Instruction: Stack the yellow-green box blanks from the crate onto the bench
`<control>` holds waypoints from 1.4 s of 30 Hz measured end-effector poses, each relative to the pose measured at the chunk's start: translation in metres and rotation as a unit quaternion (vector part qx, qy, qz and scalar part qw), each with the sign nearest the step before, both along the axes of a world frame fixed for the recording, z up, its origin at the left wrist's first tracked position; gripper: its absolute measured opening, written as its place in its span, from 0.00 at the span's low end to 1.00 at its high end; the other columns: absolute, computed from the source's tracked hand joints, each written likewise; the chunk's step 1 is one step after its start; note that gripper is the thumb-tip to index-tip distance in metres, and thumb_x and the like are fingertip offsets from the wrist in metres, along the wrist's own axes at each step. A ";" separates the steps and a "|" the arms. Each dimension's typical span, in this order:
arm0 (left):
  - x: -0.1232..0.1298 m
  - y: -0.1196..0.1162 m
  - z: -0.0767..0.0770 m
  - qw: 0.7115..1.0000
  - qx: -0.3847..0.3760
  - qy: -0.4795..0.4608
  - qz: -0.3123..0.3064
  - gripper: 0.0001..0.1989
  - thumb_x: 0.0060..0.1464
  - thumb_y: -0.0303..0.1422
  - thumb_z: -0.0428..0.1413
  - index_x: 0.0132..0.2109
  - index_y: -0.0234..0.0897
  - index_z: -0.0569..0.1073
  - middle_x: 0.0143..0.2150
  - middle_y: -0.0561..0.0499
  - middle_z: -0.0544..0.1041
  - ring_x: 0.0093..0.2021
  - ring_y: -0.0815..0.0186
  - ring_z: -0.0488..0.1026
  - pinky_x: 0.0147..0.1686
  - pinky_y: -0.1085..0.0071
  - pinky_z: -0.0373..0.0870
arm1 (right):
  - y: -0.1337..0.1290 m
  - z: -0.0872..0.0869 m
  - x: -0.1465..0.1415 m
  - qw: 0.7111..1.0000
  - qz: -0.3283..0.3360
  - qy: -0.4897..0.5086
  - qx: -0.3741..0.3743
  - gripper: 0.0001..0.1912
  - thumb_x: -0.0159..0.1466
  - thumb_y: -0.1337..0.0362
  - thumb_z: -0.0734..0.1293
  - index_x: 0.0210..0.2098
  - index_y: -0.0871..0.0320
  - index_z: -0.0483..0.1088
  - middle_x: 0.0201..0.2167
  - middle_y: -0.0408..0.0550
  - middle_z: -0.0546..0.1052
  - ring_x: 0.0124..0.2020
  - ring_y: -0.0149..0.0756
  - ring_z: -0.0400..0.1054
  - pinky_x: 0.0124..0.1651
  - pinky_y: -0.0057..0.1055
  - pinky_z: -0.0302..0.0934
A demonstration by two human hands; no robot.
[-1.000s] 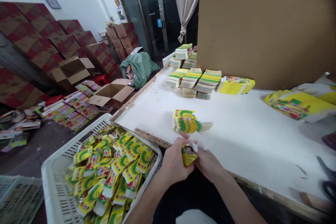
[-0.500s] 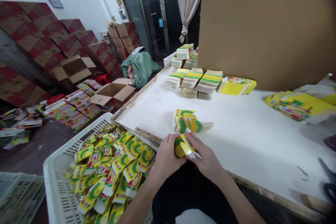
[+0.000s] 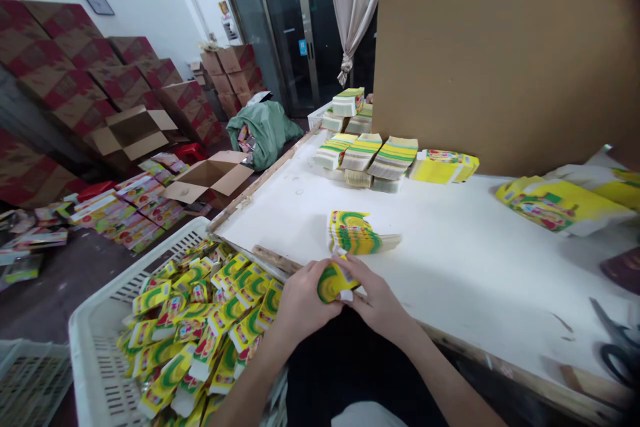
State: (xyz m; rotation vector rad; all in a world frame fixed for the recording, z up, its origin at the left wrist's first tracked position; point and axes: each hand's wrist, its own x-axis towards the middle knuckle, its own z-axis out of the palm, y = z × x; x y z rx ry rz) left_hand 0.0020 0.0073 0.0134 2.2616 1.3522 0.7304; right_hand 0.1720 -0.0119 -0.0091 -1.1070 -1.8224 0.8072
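Left hand: curled partly closed, holding the box by its left side.
Right hand: fingers bent in a close pinch on the right end of the box, beside a white flap.
Box: small, yellow and green, between our two hands, over the near edge of the table.
Flap work: we seem to be folding or tucking the end. Any further tuck calls for a steady left hold and light pressure from our right fingers, without crushing the card.
Blanks: a leaning yellow-green stack at 12 o'clock, just beyond our fingers.
Basket: white, at 8 to 9 o'clock, heaped with boxes; its rim sits close by our left forearm.
Table edge: wooden, running from 10 to 4 o'clock past our wrists, with little room there.
Open room: bare white tabletop from 1 to 3 o'clock.
Piles: banded yellow and white, at 12 to 1 o'clock, well beyond the blanks.
Packs: yellow, at 2 o'clock, far side.
Scissors: at 3 to 4 o'clock, well apart from us.
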 end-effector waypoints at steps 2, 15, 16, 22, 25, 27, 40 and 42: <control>-0.017 0.003 0.000 0.999 -0.017 0.034 0.012 0.26 0.38 0.34 0.59 0.48 0.41 0.66 0.42 0.46 0.74 0.42 0.55 0.70 0.42 0.61 0.64 | 0.012 -0.005 0.001 1.000 -0.019 0.018 -0.009 0.34 0.55 0.68 0.65 0.58 0.52 0.51 0.56 0.51 0.63 0.54 0.41 0.60 0.54 0.40 0.57; -0.031 0.000 -0.022 0.989 -0.132 -0.059 -0.025 0.24 0.36 0.39 0.62 0.45 0.45 0.72 0.41 0.47 0.76 0.42 0.54 0.71 0.44 0.60 0.65 | 0.090 -0.026 0.046 0.946 -0.279 -0.163 0.017 0.21 0.50 0.79 0.57 0.41 0.58 0.65 0.38 0.53 0.70 0.40 0.43 0.63 0.43 0.38 0.58; -0.024 0.000 -0.023 0.984 -0.157 -0.073 -0.038 0.24 0.37 0.39 0.62 0.46 0.44 0.72 0.41 0.46 0.76 0.42 0.55 0.71 0.44 0.59 0.65 | 0.088 -0.023 0.046 0.947 -0.280 -0.158 0.014 0.21 0.49 0.79 0.58 0.41 0.59 0.64 0.37 0.53 0.70 0.39 0.43 0.64 0.42 0.38 0.58; 0.019 0.014 -0.032 0.831 -0.357 -0.427 -0.013 0.31 0.36 0.37 0.64 0.50 0.36 0.67 0.44 0.40 0.74 0.42 0.59 0.72 0.43 0.59 0.67 | 0.051 0.001 0.026 0.972 -0.216 -0.097 -0.009 0.18 0.50 0.75 0.60 0.40 0.55 0.57 0.27 0.40 0.68 0.26 0.31 0.64 0.30 0.27 0.59; 0.040 0.020 -0.030 0.739 -0.327 -0.588 0.042 0.23 0.48 0.46 0.54 0.46 0.35 0.69 0.45 0.42 0.73 0.44 0.60 0.72 0.45 0.62 0.67 | 0.025 0.005 0.008 0.995 -0.090 0.002 -0.045 0.13 0.51 0.74 0.60 0.34 0.55 0.58 0.25 0.38 0.65 0.24 0.28 0.61 0.28 0.25 0.56; 0.049 0.017 -0.026 0.736 -0.249 -0.625 0.074 0.20 0.52 0.46 0.49 0.45 0.37 0.70 0.45 0.45 0.74 0.46 0.62 0.70 0.47 0.64 0.66 | 0.014 0.003 0.001 0.987 -0.019 0.131 -0.091 0.12 0.50 0.75 0.60 0.33 0.55 0.59 0.26 0.39 0.64 0.27 0.28 0.61 0.31 0.26 0.57; 0.062 0.003 -0.029 0.667 -0.183 -0.690 0.212 0.17 0.47 0.43 0.55 0.39 0.35 0.72 0.36 0.49 0.75 0.40 0.65 0.72 0.40 0.71 0.68 | -0.007 0.002 -0.019 0.970 -0.002 0.206 -0.128 0.26 0.48 0.78 0.61 0.45 0.52 0.59 0.27 0.38 0.64 0.30 0.30 0.60 0.35 0.28 0.56; 0.063 0.005 -0.031 0.655 -0.198 -0.701 0.200 0.19 0.47 0.46 0.53 0.39 0.35 0.70 0.34 0.50 0.73 0.38 0.66 0.72 0.40 0.71 0.67 | -0.009 -0.002 -0.022 0.973 0.011 0.194 -0.124 0.27 0.51 0.76 0.62 0.48 0.51 0.58 0.30 0.40 0.65 0.31 0.31 0.60 0.36 0.29 0.56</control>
